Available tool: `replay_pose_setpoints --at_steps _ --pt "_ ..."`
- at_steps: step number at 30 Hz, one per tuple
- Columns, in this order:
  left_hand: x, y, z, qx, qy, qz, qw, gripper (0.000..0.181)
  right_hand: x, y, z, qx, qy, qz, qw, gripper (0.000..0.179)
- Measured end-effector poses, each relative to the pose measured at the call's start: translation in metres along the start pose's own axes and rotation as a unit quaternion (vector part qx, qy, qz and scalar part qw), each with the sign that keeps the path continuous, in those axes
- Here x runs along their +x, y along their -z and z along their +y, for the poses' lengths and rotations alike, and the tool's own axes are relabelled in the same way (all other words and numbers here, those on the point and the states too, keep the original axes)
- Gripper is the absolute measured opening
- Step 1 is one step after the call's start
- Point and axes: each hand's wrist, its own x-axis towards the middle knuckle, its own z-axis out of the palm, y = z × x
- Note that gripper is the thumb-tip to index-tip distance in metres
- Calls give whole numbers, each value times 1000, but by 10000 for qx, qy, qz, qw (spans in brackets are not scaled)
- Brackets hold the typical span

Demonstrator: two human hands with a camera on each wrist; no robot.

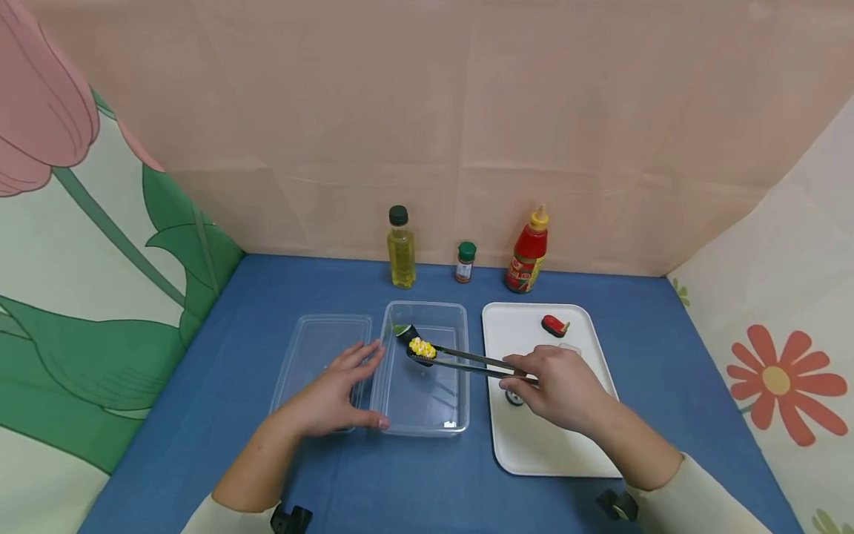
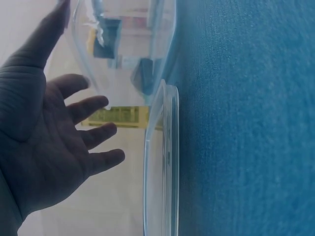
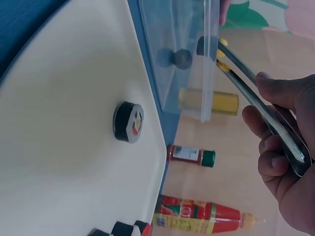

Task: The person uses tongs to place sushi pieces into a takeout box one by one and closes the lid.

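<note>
Seen from above, the clear container's [image 1: 416, 408] open way is at 6 o'clock, across bare blue cloth [image 1: 387, 482]. The tongs [image 1: 477, 357], gripped by the right hand [image 1: 563, 382], bar 3 o'clock and bridge the narrow gap to the white tray [image 1: 547, 449]. The left hand [image 1: 340, 393] obstructs 9 o'clock, above a low clear lid [image 1: 327, 334]. Near 12 a strip of cloth allows passage before the oil bottle [image 1: 402, 256]; a green-capped jar [image 1: 465, 263] stands at 1
</note>
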Motion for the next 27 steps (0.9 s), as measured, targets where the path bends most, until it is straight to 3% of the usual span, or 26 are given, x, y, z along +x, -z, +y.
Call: replay_pose_setpoints --at_steps 7,27 --pt "1 0 0 56 -31 -18 10000 115 12 -7 -7 68 -77 -306 9995 31" --pt "-1 1 0 -113 -100 -54 9999 114 44 -18 -16 -222 275 -723 9968 29"
